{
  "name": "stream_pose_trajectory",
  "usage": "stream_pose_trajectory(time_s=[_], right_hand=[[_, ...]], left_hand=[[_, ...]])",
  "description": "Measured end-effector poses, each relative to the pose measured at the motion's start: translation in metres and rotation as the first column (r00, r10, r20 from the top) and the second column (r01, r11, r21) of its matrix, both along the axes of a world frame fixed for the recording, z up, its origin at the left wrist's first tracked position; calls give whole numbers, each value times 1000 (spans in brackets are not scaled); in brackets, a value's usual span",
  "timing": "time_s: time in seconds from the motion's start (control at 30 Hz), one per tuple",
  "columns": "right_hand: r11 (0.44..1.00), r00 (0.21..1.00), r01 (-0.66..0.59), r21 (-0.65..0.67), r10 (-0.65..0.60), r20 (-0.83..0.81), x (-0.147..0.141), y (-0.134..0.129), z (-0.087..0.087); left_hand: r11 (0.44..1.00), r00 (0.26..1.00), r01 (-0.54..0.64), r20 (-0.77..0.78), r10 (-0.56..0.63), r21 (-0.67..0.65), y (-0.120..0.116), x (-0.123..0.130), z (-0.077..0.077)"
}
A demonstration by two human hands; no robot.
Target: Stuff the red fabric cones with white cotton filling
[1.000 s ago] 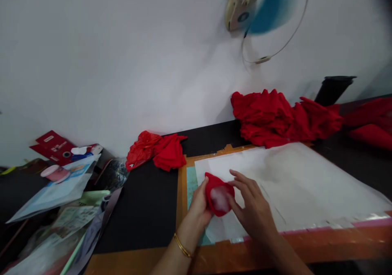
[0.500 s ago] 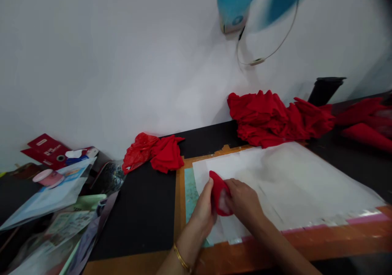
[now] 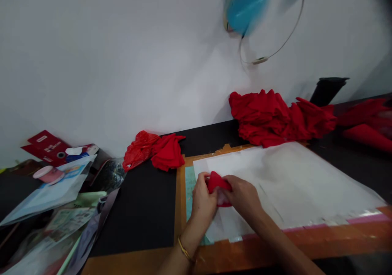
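A small red cloth piece (image 3: 217,181) with a whitish patch on its near side is held between my two hands, above the left part of the white sheet (image 3: 294,181). My left hand (image 3: 204,197) grips its left edge, thumb toward the middle; a gold bangle circles that wrist. On the other edge, my right hand (image 3: 243,193) pinches the cloth with bent fingers. Parts of the cloth are hidden behind the fingers, and its exact kind cannot be made out.
Behind the sheet lies a large heap of red cloth (image 3: 269,117). A smaller red bundle (image 3: 168,152) sits by a red plastic bag (image 3: 141,148). Packets, a red box (image 3: 49,148) and a pink spool (image 3: 48,174) crowd the left. A blue fan (image 3: 249,7) spins above.
My left hand has shifted its hold, its fingers now bent over the cloth's upper left edge. The red cloth has turned and looks more folded, with its top pointed.
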State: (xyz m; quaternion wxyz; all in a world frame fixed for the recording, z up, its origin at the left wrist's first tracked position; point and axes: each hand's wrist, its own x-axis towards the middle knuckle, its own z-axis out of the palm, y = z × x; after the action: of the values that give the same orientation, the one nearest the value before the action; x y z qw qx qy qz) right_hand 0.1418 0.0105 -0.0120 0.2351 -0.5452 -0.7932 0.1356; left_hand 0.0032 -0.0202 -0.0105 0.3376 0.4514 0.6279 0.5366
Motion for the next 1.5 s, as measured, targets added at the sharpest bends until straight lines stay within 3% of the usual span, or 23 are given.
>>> stream_pose_trajectory(time_s=[0.17, 0.4, 0.6, 0.77, 0.93, 1.13, 1.5], right_hand=[[989, 995, 88, -115, -83, 51, 7, 11, 9], [971, 989, -90, -222, 60, -137, 11, 13, 15], [967, 970, -154, -204, 108, -219, 10, 11, 19], [984, 983, -66, -163, 37, -178, 1, 14, 6], [984, 984, 106, -145, -125, -127, 4, 16, -3], [985, 978, 131, -114, -147, -147, 6, 18, 4], [993, 947, -61, -103, 25, -319, 10, 19, -10]], left_hand=[[997, 990, 22, -138, -33, -75, 11, -10, -7], [985, 983, 119, -128, -135, -124, 9, -11, 4], [997, 968, 66, -238, -76, -50, 8, -2, 13], [997, 934, 42, -351, -61, -60, 15, 6, 6], [998, 901, 8, -431, -36, -67, 17, -5, -3], [996, 921, 49, -382, -76, -81, 14, -12, -5], [995, 951, 88, -294, -95, -39, 24, -7, -8]])
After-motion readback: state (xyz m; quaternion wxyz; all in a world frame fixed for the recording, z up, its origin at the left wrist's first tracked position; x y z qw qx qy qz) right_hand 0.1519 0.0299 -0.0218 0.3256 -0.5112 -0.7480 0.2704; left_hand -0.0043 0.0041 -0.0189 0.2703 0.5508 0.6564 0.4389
